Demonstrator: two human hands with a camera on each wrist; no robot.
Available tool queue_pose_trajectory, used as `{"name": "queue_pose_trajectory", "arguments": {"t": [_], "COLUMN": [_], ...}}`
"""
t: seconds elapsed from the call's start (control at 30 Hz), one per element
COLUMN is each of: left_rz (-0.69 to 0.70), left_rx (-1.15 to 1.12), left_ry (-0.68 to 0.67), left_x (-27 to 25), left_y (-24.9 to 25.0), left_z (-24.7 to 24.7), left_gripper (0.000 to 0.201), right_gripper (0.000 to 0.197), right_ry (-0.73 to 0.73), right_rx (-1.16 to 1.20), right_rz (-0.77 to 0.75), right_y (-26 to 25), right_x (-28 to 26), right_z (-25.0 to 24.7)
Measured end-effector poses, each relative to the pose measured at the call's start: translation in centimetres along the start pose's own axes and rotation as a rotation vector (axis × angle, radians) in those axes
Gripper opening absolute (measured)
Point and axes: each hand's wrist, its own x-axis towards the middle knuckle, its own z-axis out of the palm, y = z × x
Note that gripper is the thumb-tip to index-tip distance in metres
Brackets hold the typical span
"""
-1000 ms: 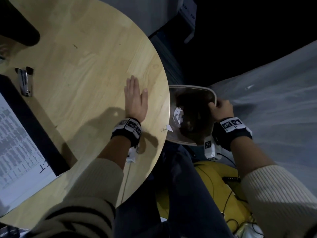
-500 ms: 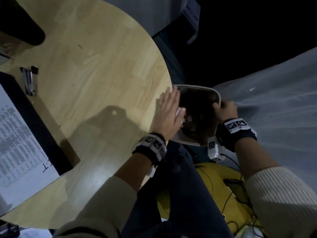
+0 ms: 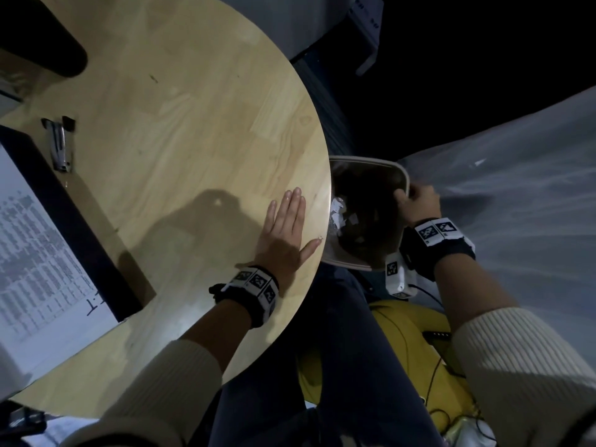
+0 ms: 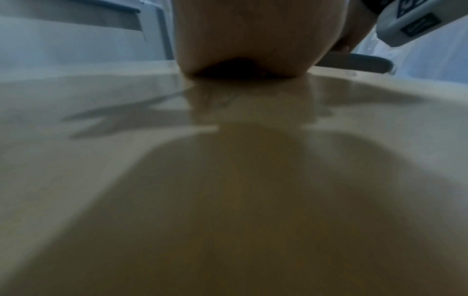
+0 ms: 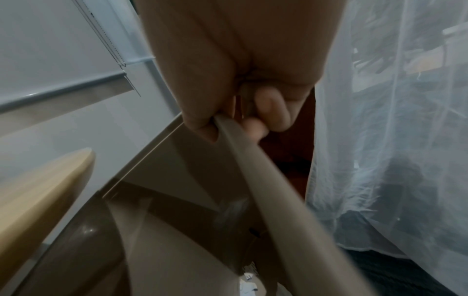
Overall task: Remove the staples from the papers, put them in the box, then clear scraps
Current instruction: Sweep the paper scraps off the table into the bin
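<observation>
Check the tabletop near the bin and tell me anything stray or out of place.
One tiny pale scrap sits at the table edge, by the left hand thumb, not yet in the bin gripped by the right hand. Nothing else stands out.

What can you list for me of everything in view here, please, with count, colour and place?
table: one, light wood, round, left half of the head view.
bin: one, grey-brown, held just below the table's right edge.
scraps: several, white, inside the bin.
staple remover: one, silver and black, far left on the table.
box: one, black, left edge of the table.
paper: printed sheet, white, in the box.
curtain: one, sheer white, right.
left hand: flat on the table near its right edge.
right hand: grips the bin's rim.
</observation>
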Motion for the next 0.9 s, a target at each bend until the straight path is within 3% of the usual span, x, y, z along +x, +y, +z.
{"name": "queue_pose_trajectory", "arguments": {"t": [0.13,0.23,0.3,0.43,0.53,0.6,0.63,0.7,0.83,0.9], "left_rz": [-0.102,0.017,0.073,0.036,-0.183,-0.314,-0.331,-0.302,-0.184,-0.238], "left_rx": [-0.002,-0.187,-0.331,-0.67,-0.97,-1.009,-0.998,-1.012,-1.17,-1.174], "left_ry": [0.001,0.059,-0.011,-0.29,-0.622,-0.863,-0.918,-0.84,-0.243,0.033], "left_x": [2.5,5.4,6.2,5.2,5.1,5.4,5.8,7.0,8.3,7.1], "left_y": [1.1,2.0,1.9,0.1,-0.5,-0.3,0.0,1.1,2.7,1.2], "left_z": [-2.0,-4.3,-5.5,-5.8,-5.2,-4.9,-5.1,-5.4,-6.1,-5.9], "left_gripper": [0.071,0.04,0.031,0.036,0.06,0.074,0.077,0.072,0.026,0.022], "right_gripper": [0.029,0.029,0.029,0.028,0.028,0.029,0.029,0.028,0.026,0.026], "right_ry": [-0.001,-0.001,-0.001,0.003,0.008,0.001,-0.003,-0.008,-0.027,-0.024], "right_rx": [-0.02,-0.03,-0.028,-0.043,-0.052,-0.049,-0.044,-0.046,-0.052,-0.053], "right_rz": [-0.008,-0.013,-0.014,0.006,0.011,0.008,0.007,0.0,0.005,0.003], "right_y": [-0.3,-0.2,0.0,0.4,0.5,0.4,0.3,0.2,0.1,0.2], "right_x": [-0.7,-1.0,-1.1,-1.1,-1.1,-1.2,-1.3,-1.4,-1.3,-1.0], "right_z": [0.5,0.5,0.2,-0.5,-0.7,-0.6,-0.6,-0.7,-0.5,-0.6]}}
